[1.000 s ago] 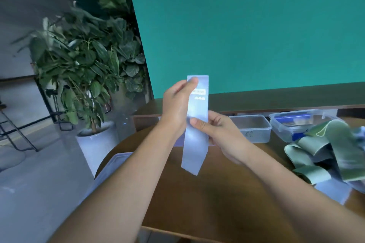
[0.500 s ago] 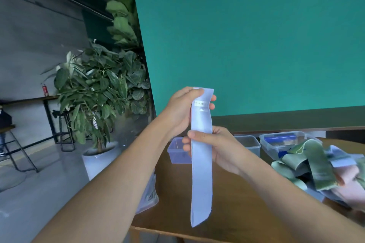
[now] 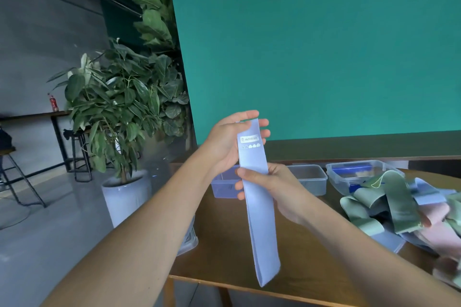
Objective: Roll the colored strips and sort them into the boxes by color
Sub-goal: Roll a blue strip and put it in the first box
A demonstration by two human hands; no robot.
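The pale blue strip [image 3: 257,194] hangs pretty much vertical in the air over the wooden surface [image 3: 224,239], held up in front of the teal wall [image 3: 324,45]. Its top end carries a small white label reading MEDIUM, printed upside down from here, with a row of little white shapes under it. The bottom end dangles free near the surface's near edge, and you can see it's a doubled-over band.

The left hand [image 3: 229,142] holds the top end, thumb in front of the strip's upper edge and the fingers [image 3: 263,123] out fairly straight behind it, tips poking past the right edge. The right hand [image 3: 272,187] grips the strip lower down, around mid-height, with its thumb across the front and the other fingers curled round the back.

Behind the hands, along the far side of the surface, sit three clear plastic boxes. The left box [image 3: 222,189] looks bluish and is partly hidden by the hands, the middle box [image 3: 311,179] is just right of the right hand, and the right box [image 3: 349,174] has something dark blue in it. Right of that is a loose pile of strips [image 3: 399,207], green, pale blue and pink all tangled together, overlapping the front of the right box.

Off to the left on the floor there's a big potted plant [image 3: 117,117] in a white pot.
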